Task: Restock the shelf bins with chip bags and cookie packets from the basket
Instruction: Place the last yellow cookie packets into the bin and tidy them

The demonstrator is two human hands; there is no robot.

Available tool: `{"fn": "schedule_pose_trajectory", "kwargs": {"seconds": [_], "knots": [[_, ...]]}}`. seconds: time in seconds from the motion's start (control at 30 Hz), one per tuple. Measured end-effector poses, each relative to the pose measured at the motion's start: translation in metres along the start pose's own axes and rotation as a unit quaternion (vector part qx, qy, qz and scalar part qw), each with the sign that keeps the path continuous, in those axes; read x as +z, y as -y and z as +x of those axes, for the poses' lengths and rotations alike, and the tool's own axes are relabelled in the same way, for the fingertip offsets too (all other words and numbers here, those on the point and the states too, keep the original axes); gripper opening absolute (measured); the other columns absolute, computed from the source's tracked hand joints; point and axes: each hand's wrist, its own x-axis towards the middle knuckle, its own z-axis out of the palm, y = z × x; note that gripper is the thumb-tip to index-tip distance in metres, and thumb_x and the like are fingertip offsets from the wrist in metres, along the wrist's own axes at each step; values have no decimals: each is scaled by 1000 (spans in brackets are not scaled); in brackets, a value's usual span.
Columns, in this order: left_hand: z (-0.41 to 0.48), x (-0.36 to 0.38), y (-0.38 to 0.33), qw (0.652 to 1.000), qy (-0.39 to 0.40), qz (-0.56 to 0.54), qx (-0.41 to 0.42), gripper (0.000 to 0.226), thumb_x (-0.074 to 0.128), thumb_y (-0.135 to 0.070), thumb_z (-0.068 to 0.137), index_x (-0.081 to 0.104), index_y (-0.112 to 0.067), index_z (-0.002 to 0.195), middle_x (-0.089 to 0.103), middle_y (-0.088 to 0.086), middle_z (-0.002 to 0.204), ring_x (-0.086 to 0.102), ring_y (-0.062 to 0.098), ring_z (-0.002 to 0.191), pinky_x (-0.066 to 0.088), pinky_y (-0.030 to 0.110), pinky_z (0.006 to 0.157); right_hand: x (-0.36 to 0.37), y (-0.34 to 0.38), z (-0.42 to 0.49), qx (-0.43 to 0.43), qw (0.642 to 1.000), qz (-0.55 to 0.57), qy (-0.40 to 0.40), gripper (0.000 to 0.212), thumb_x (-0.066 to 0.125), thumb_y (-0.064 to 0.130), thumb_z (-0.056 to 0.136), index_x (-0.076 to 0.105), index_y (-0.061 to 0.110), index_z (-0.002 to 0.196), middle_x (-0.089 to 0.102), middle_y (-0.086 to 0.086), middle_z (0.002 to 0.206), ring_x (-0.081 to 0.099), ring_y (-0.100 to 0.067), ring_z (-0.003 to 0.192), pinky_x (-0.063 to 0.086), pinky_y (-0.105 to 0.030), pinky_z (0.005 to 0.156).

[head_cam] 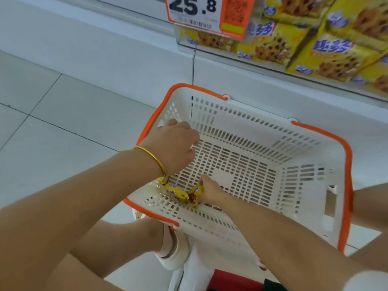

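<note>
1. basket [347, 156], white w/ orange rim, sits low at 7 o'clock of the shelf bin [182, 45]; prob kept close for a short reach.
2. only two cookie pkts seen, at basket's 7 o'clock corner: loose pkt [177, 193] lies flat, second pkt [194, 195] is pinched by right hand [210, 191].
3. left hand [174, 145] is at basket's 9 o'clock side, fingers curled under; can't tell if holding anything. maybe steadying.
4. bin holds stacked pkts [270, 46], same yellow; task looks nearly done.

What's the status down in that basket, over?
Right hand grips a cookie packet on the basket floor. Left hand curled above, grip unclear. Second packet lies beside. Path looks open.
</note>
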Motion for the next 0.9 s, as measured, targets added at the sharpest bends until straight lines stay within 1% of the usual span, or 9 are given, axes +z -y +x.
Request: {"fn": "schedule_pose_trajectory", "kwargs": {"seconds": [0.13,0.3,0.4,0.47,0.53,0.6,0.7,0.83,0.9], "knots": [[8,-6,-11,999,35,8,4,30,43,-28,96,51,-24,125,47,0,131,37,21,125,35,38,105,-55,-9,-33,12,991,134,-14,46,71,11,82,40,15,116,50,-8,103,57,-25,93,48,-35,71],[23,-21,-42,997,61,-38,26,40,49,-32,96,43,-19,133,46,3,136,48,20,121,39,32,100,-152,-7,-124,-99,949,298,36,19,67,9,86,61,13,103,65,-7,108,66,-23,98,56,-38,85],[27,-38,-75,990,57,-116,50,56,56,-36,92,34,-17,140,45,4,139,50,20,119,41,27,92,-192,12,-176,-178,936,303,-25,29,71,11,81,62,20,107,62,-3,113,62,-18,101,54,-34,85],[26,-56,-95,988,32,-142,60,58,59,-36,90,35,-18,139,48,4,137,52,20,116,41,25,86,-213,22,-207,-219,911,339,-85,33,73,5,78,60,18,106,62,-6,107,62,-16,93,52,-29,78],[20,-78,-110,987,-12,-148,69,47,60,-35,90,47,-19,132,53,2,129,54,18,110,44,25,83,-228,28,-235,-242,878,388,-142,31,70,-2,79,55,10,104,62,-8,85,62,-15,74,52,-25,68],[13,-99,-119,976,-54,-189,94,28,60,-29,90,60,-17,116,59,-1,113,60,15,95,52,23,72,-236,32,-259,-251,844,432,-195,30,72,7,79,53,10,102,60,-3,75,61,-13,68,50,-24,63],[6,-122,-126,931,-121,-323,124,9,64,-15,88,65,-10,96,60,-1,87,62,13,74,55,17,57,-238,34,-283,-282,794,486,-230,42,74,25,71,53,11,106,62,-6,90,64,-17,79,55,-32,69],[5,-140,-134,847,-200,-465,164,8,61,-5,88,59,-13,89,60,3,78,61,2,59,57,22,57,-249,48,-305,-345,747,451,-345,36,74,0,75,52,16,99,63,-5,89,65,-14,71,57,-30,57],[5,-146,-136,806,-241,-511,177,13,59,-4,89,56,-17,88,61,5,82,63,3,63,57,22,59,-270,56,-311,-354,728,389,-439,36,75,1,73,53,23,93,61,0,88,61,-14,71,56,-31,58]]}}
